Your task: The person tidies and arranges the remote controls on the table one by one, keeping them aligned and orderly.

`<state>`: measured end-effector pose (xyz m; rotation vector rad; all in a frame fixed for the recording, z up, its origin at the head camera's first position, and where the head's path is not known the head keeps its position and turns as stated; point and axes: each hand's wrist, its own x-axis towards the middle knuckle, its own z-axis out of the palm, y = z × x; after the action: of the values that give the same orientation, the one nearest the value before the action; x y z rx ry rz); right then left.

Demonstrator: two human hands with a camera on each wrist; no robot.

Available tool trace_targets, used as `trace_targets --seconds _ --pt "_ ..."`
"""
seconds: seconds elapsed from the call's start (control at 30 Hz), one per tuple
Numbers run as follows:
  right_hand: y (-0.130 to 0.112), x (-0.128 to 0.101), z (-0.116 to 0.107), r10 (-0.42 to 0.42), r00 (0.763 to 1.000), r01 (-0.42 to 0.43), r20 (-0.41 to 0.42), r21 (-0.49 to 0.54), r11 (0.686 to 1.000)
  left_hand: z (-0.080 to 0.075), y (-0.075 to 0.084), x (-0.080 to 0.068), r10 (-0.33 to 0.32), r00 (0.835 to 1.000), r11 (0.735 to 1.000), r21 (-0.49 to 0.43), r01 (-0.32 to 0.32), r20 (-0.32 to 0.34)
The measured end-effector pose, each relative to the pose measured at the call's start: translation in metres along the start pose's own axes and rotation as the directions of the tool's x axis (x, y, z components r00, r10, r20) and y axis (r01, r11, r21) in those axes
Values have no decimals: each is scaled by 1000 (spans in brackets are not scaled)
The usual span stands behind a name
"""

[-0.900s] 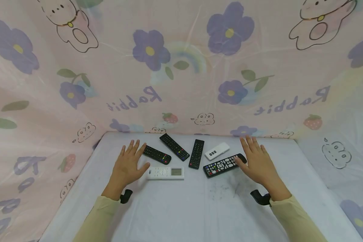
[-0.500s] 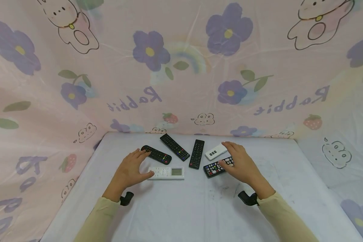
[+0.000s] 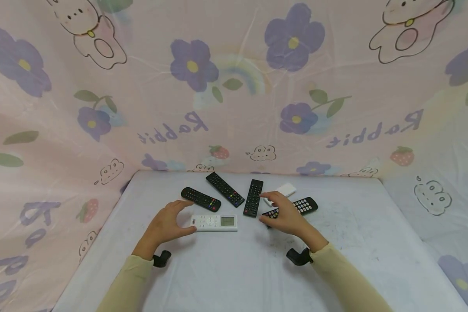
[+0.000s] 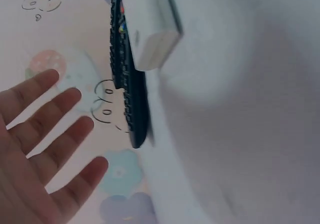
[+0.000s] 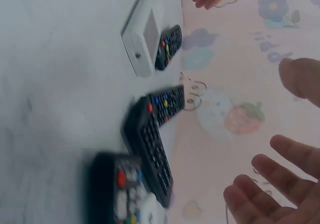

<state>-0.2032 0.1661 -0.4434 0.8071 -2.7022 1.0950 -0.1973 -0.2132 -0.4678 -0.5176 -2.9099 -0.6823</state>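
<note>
My left hand (image 3: pixel 164 226) is beside the left end of a white remote control with a small screen (image 3: pixel 214 223), thumb overlapping its edge in the head view. Its fingers are spread, with nothing in them, as the left wrist view confirms. A black remote control (image 3: pixel 201 199) lies just beyond those fingertips. My right hand (image 3: pixel 286 216), thumb and fingers apart, is over a black remote control with white buttons (image 3: pixel 309 205) and partly hides it. Behind that hand is a small white remote control (image 3: pixel 287 190), partly covered. Another black remote control (image 3: pixel 253 198) lies left of the right fingertips.
One more black remote control (image 3: pixel 225 190) lies slantwise at the back middle. A white cloth covers the table (image 3: pixel 234 268). Patterned fabric (image 3: pixel 234 112) hangs behind and at both sides, close to the table's back edge.
My right hand has moved left and down over the white-buttoned remote control. My left hand has lowered slightly, its fingers bending a little. The remote controls have not moved.
</note>
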Motion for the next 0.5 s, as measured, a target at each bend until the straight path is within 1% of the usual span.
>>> trace_targets --seconds 0.1,0.27,0.37,0.5 --pt "0 5 10 3 1000 -4 15 28 1000 5 -7 1 -5 1000 997 -83 7 18" --pt "-2 11 24 -5 998 -1 56 106 994 11 -18 3 2 998 976 -219 12 65" --pt "-1 14 34 -3 997 -8 80 146 989 14 -21 4 3 996 964 -264 20 88" --pt "0 18 47 31 993 -48 111 158 986 17 -24 5 17 993 949 -314 20 117"
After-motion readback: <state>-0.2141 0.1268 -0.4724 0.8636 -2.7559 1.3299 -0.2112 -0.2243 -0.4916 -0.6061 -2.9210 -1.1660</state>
